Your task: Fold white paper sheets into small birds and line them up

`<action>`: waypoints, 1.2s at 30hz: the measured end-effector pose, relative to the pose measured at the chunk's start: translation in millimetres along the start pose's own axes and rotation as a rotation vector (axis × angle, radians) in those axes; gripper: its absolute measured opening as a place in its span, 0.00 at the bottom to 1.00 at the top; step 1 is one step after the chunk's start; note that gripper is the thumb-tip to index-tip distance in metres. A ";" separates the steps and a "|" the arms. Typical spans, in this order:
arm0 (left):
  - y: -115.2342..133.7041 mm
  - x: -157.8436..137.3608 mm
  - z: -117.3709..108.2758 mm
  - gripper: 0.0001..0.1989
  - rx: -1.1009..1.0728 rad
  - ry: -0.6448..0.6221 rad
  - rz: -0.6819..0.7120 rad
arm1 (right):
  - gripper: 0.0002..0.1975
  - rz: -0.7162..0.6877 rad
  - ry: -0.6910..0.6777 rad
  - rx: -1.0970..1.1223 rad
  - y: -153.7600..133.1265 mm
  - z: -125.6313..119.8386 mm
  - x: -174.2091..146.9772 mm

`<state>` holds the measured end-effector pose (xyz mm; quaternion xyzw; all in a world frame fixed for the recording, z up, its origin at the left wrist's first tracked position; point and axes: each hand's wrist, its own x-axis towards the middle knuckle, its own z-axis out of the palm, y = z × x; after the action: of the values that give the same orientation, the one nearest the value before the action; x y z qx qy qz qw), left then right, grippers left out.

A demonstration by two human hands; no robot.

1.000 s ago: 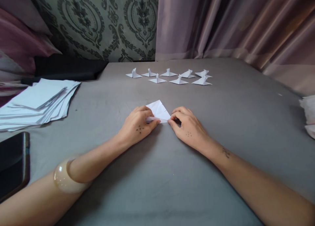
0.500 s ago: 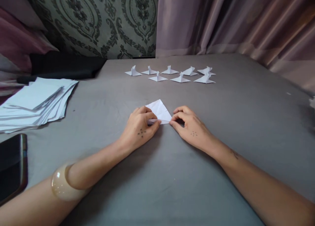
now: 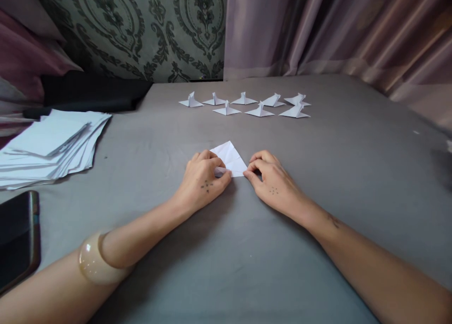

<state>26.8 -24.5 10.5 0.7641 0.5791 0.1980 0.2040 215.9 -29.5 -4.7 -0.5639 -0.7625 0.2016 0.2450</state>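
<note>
- The gray table (image 3: 247,277) spreads out under both arms.
- A shiny, cream-colored bangle (image 3: 92,263) goes around the left arm, below the elbow side of the wrist.
- A phone (image 3: 16,241) lies on the table at the left edge, with its dark screen up. Part of it is cut off from view.
- The left hand (image 3: 205,175) rests on the table and has a narrow grip. Its thumb and fingers hold the left side of the folded paper (image 3: 231,157). Small dark dots show on the back of this hand.
- The right hand (image 3: 271,175) is just beside it, with dots on its back too. Its thumb and pointer finger are close together and pinch the right corner of the paper.
- The folded paper is white and sits on the table between the two hands. One point sticks up away from the person, and crease lines run across it. The left fingers hide some of it.
- A messy pile of white sheets (image 3: 52,145) lies to the left, just past the phone.
- Eight little white paper shapes (image 3: 259,111) stand in two rows, well past the hands.
- A black cloth (image 3: 95,93) lies behind the pile.
- At the back are a leafy-patterned wall (image 3: 158,32) and a purple curtain (image 3: 261,32).
</note>
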 end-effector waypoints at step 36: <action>-3.0 0.3 -4.0 0.08 0.069 -0.040 0.150 | 0.07 -0.055 -0.043 0.066 1.1 -8.1 -3.0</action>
<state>22.3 -23.2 12.3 0.8157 0.5226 0.1774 0.1734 222.3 -31.9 0.7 -0.5298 -0.7757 0.2320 0.2524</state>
